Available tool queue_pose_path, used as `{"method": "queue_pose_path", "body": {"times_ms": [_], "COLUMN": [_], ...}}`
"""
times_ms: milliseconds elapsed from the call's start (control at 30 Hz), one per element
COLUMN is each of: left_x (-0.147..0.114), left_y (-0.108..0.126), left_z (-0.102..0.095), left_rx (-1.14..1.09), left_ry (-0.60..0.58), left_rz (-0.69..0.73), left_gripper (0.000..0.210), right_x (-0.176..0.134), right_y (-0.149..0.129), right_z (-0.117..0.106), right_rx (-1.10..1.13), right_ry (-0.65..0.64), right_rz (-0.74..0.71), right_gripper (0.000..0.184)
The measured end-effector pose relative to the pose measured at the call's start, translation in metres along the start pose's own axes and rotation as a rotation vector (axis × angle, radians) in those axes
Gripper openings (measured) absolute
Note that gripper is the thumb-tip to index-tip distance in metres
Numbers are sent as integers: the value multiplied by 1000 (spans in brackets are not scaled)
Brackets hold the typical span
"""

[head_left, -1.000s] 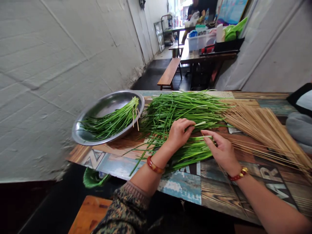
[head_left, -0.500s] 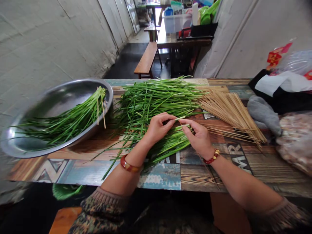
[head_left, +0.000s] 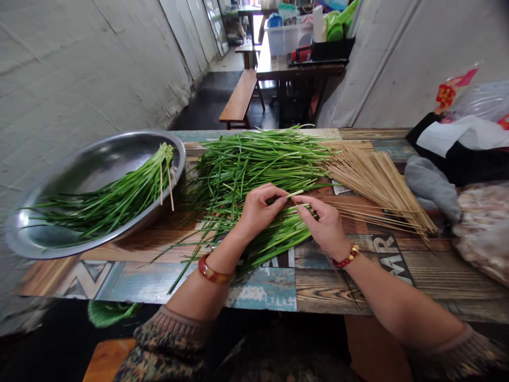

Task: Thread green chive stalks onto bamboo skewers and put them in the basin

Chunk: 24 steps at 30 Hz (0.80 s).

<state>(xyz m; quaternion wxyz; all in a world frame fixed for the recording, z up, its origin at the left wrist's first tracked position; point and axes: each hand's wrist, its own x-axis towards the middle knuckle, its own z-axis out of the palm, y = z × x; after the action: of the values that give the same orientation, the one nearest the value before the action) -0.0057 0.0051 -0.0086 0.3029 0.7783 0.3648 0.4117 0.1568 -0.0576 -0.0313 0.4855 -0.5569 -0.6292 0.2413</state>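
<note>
Over the middle of the table, my left hand (head_left: 264, 209) pinches the pale end of a garlic chive (head_left: 295, 194) between thumb and fingers. Close beside it, my right hand (head_left: 324, 217) is closed on a thin bamboo skewer (head_left: 341, 273), whose tip shows near the chive end and whose rest runs back under the palm toward the table's front edge. Beneath both hands lies a small bundle of garlic chives (head_left: 274, 241). A larger heap of chives (head_left: 262, 159) spreads behind them. To its right, many bamboo skewers (head_left: 369, 180) lie fanned out.
At left, a metal basin (head_left: 181, 159) holds chives threaded on skewers (head_left: 170, 185), their ends over the rim. A grey cloth (head_left: 431, 185), a filled plastic bag (head_left: 483, 228) and a black bag (head_left: 457, 162) sit at right. Beyond are a bench (head_left: 240, 98) and another table (head_left: 274, 66).
The whole view has shifted very slightly. Both hands keep the same pinch at nearly the same spot, and the chive and skewer look almost unmoved.
</note>
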Motion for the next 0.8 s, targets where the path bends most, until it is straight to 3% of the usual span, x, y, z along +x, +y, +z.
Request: {"method": "queue_pose_path", "body": {"times_ms": [533,700,800], "left_x": [-3,-3,-2], "left_y": [1,1,0], "left_z": [3,3,3], "left_rx": [82,91,78], "left_ry": [-7,0,-4], "left_rz": [32,-3,-8], "left_gripper": [8,7,7], "right_x": [-1,-2,-3], "right_y": [2,7,6], "right_z": [2,4,3], "right_rx": [-40,-10,-2], "right_ry": [27,56,28], "right_rz": [13,76,81], "right_gripper": [23,48,51]}}
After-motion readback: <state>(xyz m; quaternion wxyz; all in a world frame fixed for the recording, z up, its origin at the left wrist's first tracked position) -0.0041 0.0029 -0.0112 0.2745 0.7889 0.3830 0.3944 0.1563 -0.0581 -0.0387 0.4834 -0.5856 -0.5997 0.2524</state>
